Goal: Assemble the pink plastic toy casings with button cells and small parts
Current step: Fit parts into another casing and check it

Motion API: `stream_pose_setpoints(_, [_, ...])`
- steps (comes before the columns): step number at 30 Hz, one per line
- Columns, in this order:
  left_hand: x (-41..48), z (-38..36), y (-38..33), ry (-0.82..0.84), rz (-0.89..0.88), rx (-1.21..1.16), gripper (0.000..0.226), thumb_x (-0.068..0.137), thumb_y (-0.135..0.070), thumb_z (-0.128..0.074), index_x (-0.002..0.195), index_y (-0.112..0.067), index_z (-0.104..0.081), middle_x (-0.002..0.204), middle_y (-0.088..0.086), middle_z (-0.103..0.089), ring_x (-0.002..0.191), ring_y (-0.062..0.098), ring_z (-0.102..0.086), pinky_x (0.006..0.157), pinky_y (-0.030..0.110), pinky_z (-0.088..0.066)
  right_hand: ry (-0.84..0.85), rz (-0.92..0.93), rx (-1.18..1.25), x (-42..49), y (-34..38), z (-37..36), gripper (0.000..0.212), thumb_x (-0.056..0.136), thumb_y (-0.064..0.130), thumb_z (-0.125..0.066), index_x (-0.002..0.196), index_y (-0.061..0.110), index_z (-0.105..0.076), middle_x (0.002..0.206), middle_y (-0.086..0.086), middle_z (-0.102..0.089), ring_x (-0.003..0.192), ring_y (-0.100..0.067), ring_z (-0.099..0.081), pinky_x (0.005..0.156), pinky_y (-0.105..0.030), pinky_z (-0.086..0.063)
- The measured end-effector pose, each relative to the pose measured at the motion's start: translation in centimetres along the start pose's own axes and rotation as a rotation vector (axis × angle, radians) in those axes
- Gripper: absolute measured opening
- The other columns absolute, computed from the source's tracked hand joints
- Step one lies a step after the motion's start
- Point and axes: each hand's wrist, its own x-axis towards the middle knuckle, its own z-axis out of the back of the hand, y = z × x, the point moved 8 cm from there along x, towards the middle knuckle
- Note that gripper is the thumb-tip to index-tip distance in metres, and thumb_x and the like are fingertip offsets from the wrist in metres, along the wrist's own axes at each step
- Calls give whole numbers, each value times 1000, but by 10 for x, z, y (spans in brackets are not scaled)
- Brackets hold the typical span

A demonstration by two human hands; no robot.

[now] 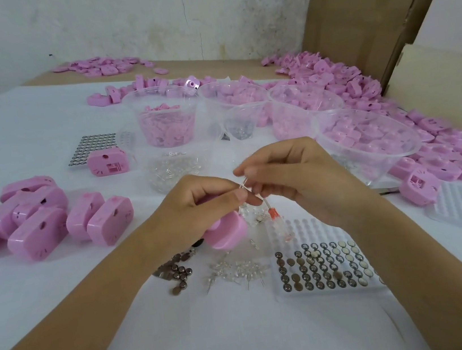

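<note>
My left hand [200,200] grips a pink plastic casing [227,233] just above the white table, its fingers curled over the top. My right hand [292,175] pinches a small clear LED [243,184] by its leads, right at my left fingertips. A small screwdriver [273,213] with an orange collar and clear handle hangs down from my right hand. Loose button cells [178,274] and clear LEDs [237,271] lie in front of me. A tray of button cells [323,268] sits to the right.
Finished pink casings [37,219] are grouped at the left. Clear tubs [166,115] of pink parts, LEDs and metal pieces stand behind my hands. A big heap of pink shells [359,82] runs along the right, beside cardboard boxes [363,8]. Another cell tray [92,148] lies far left.
</note>
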Motion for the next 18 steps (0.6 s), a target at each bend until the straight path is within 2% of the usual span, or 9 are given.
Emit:
stream_pose_setpoints(2, [0, 3, 4, -25, 18, 22, 20, 83, -32, -58, 78, -34, -76, 63, -6, -65, 66, 4, -55, 66, 7, -39, 4, -42, 158, 2, -5, 1, 26, 84, 31, -58, 95, 12, -72, 86, -2, -71, 79, -11, -66, 73, -21, -53])
stream_pose_setpoints(3, [0, 3, 6, -26, 26, 32, 21, 81, -32, -56, 80, -34, -76, 62, 5, -60, 64, 10, -51, 64, 9, -37, 21, -72, 246, 3, -7, 0, 37, 87, 39, -49, 102, 12, -70, 97, -3, -72, 91, -14, -67, 80, -24, -54])
stream_pose_setpoints(5, [0, 2, 5, -20, 24, 29, 22, 81, -31, -55, 79, -31, -77, 60, 9, -49, 58, 8, -45, 60, 8, -36, 81, -139, 450, 2, -10, -9, 53, 88, 45, -37, 111, 9, -67, 114, -10, -68, 109, -20, -63, 94, -31, -51])
stream_pose_setpoints(7, [0, 2, 4, -25, 25, 23, 23, 80, -29, -55, 73, -30, -76, 59, 6, -45, 54, 6, -40, 56, 7, -35, 153, -190, 590, 1, -11, -18, 59, 88, 46, -33, 115, 3, -64, 119, -14, -64, 115, -25, -60, 99, -34, -47])
stream_pose_setpoints(9, [0, 3, 4, -33, 26, 32, 23, 81, -30, -56, 69, -23, -75, 58, 6, -44, 54, 8, -38, 54, 8, -33, 181, -208, 627, 0, -12, -22, 60, 88, 45, -31, 116, 1, -61, 120, -15, -64, 116, -25, -59, 100, -34, -47])
stream_pose_setpoints(12, [0, 4, 4, -33, 7, 35, 33, 85, -33, -61, 79, -3, -73, 59, 9, -44, 56, 13, -37, 55, 10, -33, 193, -215, 640, 0, -11, -23, 60, 88, 45, -30, 116, 1, -61, 119, -15, -64, 115, -25, -60, 100, -35, -46])
stream_pose_setpoints(15, [-1, 2, 1, -24, 2, 26, 25, 83, -32, -58, 82, -12, -74, 58, 6, -50, 56, 10, -43, 57, 7, -35, 173, -185, 593, 0, -10, -21, 53, 88, 40, -38, 115, 4, -64, 117, -13, -66, 111, -23, -62, 95, -32, -50])
stream_pose_setpoints(17, [-2, 0, -2, -1, -19, 24, 19, 88, -25, -56, 86, -16, -72, 50, -14, -52, 48, -3, -44, 55, 2, -34, 101, -132, 474, 1, -9, -12, 37, 86, 30, -50, 108, 7, -67, 110, -11, -69, 104, -21, -65, 86, -29, -54])
stream_pose_setpoints(18, [-2, -1, -2, 5, -27, 25, 18, 89, -22, -54, 89, -17, -71, 45, -17, -50, 45, -6, -44, 53, 1, -34, 66, -110, 415, 2, -8, -7, 29, 85, 24, -53, 104, 7, -67, 106, -10, -70, 99, -19, -66, 83, -28, -54])
